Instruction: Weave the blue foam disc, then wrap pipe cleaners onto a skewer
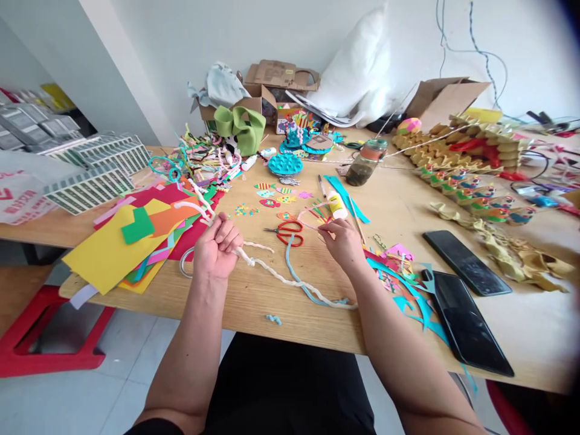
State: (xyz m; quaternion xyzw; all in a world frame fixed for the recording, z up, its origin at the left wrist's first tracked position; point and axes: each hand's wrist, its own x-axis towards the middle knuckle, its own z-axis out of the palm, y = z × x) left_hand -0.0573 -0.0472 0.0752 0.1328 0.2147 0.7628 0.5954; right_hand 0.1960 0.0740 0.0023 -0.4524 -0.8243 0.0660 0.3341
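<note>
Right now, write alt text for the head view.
A person's left fingers grip a white cord; the right fingers pinch a pale pink strand. Red-handled scissors lie between them on a wooden table, coloured paper to the left.

white cord point(284, 279), red scissors point(280, 230) bar low sideways path; room above

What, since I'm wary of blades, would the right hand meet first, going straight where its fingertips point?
The right hand would probably meet the red-handled metal scissors, handles first, though depth is unclear.
</note>
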